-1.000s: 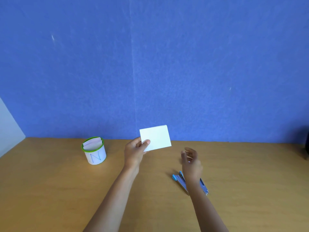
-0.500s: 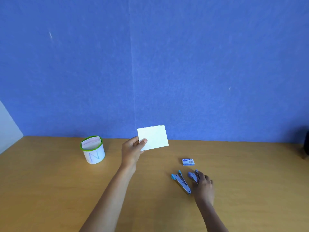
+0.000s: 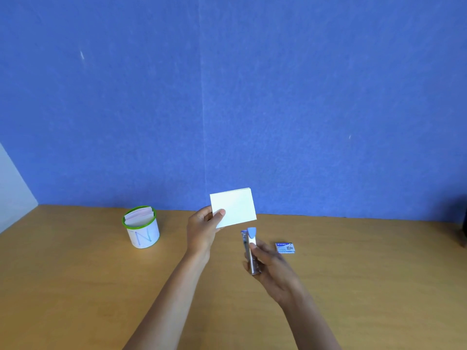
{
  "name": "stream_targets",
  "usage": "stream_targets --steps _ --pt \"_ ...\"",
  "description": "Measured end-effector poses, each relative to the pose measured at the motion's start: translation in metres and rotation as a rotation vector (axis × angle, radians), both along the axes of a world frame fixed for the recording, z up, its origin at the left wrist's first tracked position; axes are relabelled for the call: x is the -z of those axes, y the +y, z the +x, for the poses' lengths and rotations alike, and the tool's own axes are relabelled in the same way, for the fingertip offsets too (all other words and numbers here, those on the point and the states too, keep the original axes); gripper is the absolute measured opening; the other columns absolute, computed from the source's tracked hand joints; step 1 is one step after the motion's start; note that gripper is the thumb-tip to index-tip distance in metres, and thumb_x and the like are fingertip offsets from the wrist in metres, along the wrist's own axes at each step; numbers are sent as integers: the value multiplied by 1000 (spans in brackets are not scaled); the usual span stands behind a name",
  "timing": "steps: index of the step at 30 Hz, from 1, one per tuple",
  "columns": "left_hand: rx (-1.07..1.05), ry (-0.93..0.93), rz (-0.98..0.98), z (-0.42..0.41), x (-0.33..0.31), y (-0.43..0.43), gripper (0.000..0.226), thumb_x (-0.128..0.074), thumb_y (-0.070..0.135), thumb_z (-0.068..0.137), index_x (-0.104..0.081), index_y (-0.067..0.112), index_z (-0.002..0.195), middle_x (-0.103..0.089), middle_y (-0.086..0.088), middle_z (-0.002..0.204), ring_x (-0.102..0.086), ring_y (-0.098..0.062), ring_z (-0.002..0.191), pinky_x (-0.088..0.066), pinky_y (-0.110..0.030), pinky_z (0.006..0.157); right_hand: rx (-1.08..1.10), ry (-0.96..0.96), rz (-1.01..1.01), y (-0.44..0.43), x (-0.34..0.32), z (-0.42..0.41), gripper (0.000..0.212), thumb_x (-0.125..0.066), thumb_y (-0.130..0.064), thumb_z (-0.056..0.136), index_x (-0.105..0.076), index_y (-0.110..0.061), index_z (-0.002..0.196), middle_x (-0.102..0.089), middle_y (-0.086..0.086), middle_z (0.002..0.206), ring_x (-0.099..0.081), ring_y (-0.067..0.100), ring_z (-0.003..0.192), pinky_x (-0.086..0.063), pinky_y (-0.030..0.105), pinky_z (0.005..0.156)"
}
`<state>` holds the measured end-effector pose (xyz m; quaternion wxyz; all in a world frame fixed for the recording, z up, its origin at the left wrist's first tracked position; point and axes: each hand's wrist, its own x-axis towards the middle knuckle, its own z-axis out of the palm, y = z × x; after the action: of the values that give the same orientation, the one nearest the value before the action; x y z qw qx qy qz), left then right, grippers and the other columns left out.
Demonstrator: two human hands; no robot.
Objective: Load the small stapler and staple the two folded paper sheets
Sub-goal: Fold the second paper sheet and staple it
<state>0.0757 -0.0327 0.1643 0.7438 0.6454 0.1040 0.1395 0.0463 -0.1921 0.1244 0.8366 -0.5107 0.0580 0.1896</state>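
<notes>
My left hand (image 3: 202,229) pinches the lower left corner of the white folded paper sheets (image 3: 236,207) and holds them upright above the table. My right hand (image 3: 271,266) grips the small blue and silver stapler (image 3: 251,248), lifted off the table with its blue nose pointing up, just below and right of the paper. Stapler and paper are a little apart. A small blue staple box (image 3: 285,248) lies on the wooden table (image 3: 75,286) to the right of the stapler.
A white cup with a green rim (image 3: 142,231), marked with a blue N and holding folded papers, stands at the left. A blue wall rises behind the table's far edge. A dark object (image 3: 463,231) shows at the right edge.
My right hand dropped onto the stapler lying on the table, closed on it and lifted it up toward the paper. The left hand kept the paper nearly still.
</notes>
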Motion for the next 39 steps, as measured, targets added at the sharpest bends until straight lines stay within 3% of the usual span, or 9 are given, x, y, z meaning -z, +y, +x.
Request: stream_targets --steps 7,12,16,18,22,27,31,35,39 --pt "31 -5 -46 -7 -1 -2 6 -65 11 87 -70 12 84 -69 1 79 -62 -12 76 -53 -26 73 -1 -15 122 19 -20 4 16 -60 -12 90 -69 -11 103 -56 2 74 -55 13 70 -54 25 69" --pt "60 -34 -22 -7 -5 0 7 -64 10 87 -70 10 85 -69 14 68 -63 -1 68 -52 -16 63 -7 -22 122 17 -23 4 37 -66 -14 84 -63 -11 121 -60 0 85 -60 11 80 -51 26 73" --pt "26 -55 114 -7 -6 -1 13 -63 13 88 -67 2 83 -63 0 73 -52 -11 69 -44 -27 68 2 -49 105 17 -27 1 49 -71 -21 76 -61 -10 123 -66 -3 91 -64 9 81 -50 24 68" --pt "2 -78 164 -7 -7 -2 11 -63 15 87 -68 7 81 -65 2 74 -52 -9 67 -42 -26 66 19 -61 106 17 -29 0 52 -73 -24 71 -62 -9 120 -66 -4 93 -65 7 80 -50 23 65" --pt "-41 -108 241 -10 -12 -5 12 -65 15 87 -70 24 80 -73 11 83 -66 -10 80 -49 -23 71 37 -71 105 18 -32 -3 40 -73 -28 69 -69 -11 106 -66 -1 87 -64 8 79 -51 22 63" --pt "76 -89 318 -14 -11 -9 9 -67 16 85 -73 11 90 -75 -3 90 -67 -21 87 -52 -39 82 72 -86 131 22 -42 0 27 -70 -35 72 -74 -14 89 -64 -2 74 -61 6 65 -49 21 58" --pt "131 -73 268 -17 -12 -9 10 -68 14 84 -73 10 91 -75 -4 92 -66 -17 84 -51 -40 83 119 -73 167 23 -47 2 32 -71 -38 71 -74 -16 93 -64 -6 70 -58 4 60 -49 19 54" --pt "184 -61 259 -18 -16 -6 11 -69 13 84 -73 12 94 -75 0 93 -70 -18 92 -53 -38 87 134 -105 184 25 -44 2 23 -76 -38 67 -77 -20 81 -64 -9 67 -56 3 58 -46 18 56" --pt "210 -67 268 -20 -18 -6 16 -69 13 83 -72 14 98 -75 1 95 -70 -15 93 -53 -33 89 162 -148 201 26 -41 0 26 -79 -37 66 -76 -22 87 -70 -10 79 -61 3 67 -47 18 58"
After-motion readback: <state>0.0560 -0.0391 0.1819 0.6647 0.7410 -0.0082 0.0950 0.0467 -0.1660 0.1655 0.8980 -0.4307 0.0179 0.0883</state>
